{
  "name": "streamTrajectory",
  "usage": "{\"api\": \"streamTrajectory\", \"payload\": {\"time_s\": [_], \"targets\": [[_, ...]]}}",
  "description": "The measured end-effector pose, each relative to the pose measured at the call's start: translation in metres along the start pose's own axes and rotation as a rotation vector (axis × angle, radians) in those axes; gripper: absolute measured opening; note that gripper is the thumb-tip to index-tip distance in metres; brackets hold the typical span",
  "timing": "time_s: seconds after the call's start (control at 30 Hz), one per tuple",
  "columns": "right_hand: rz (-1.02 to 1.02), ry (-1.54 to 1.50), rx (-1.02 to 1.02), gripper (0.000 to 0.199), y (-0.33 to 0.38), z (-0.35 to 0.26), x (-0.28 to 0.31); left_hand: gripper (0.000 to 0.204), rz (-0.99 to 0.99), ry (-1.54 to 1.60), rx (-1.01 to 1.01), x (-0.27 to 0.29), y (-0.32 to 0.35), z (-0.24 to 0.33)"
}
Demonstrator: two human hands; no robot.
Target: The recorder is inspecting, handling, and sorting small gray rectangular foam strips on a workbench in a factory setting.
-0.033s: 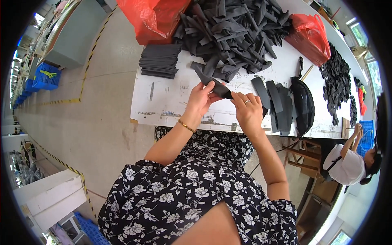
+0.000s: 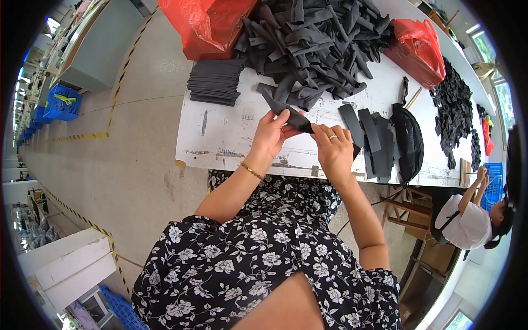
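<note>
Just above the table's near edge, both hands hold a black fabric piece like a folded strip or tube. My left hand pinches its middle between thumb and fingers, with the far-left end sticking out past the thumb. My right hand is closed over the right end; a dark tip shows beyond this hand. What lies inside its fingers is hidden. Beyond the hands is a big heap of black fabric strips. Several flat dark strips lie to the right of my right hand.
On the white table are a neat stack of dark strips, a red plastic bag, another red bag, a black pouch-like item and another dark pile. A person works at the right, beside a blue crate.
</note>
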State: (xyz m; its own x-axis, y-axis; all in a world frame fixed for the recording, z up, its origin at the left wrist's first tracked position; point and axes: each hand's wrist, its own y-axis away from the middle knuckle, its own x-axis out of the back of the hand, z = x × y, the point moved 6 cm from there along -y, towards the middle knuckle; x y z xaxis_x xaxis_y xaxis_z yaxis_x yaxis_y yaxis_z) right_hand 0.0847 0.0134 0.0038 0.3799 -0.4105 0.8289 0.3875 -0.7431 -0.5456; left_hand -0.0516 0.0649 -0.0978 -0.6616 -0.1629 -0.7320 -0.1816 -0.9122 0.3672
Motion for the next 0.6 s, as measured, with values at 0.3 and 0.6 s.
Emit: {"api": "streamTrajectory", "payload": {"time_s": [0.3,0.6], "targets": [[-0.020,-0.141,-0.041,0.029,0.002,0.014,0.006,0.023,-0.085,-0.088,0.090,-0.007,-0.001,0.002],[-0.109,-0.032,0.132,0.031,0.002,0.013,0.006,0.023,-0.150,-0.066,0.144,-0.012,-0.005,-0.003]]}}
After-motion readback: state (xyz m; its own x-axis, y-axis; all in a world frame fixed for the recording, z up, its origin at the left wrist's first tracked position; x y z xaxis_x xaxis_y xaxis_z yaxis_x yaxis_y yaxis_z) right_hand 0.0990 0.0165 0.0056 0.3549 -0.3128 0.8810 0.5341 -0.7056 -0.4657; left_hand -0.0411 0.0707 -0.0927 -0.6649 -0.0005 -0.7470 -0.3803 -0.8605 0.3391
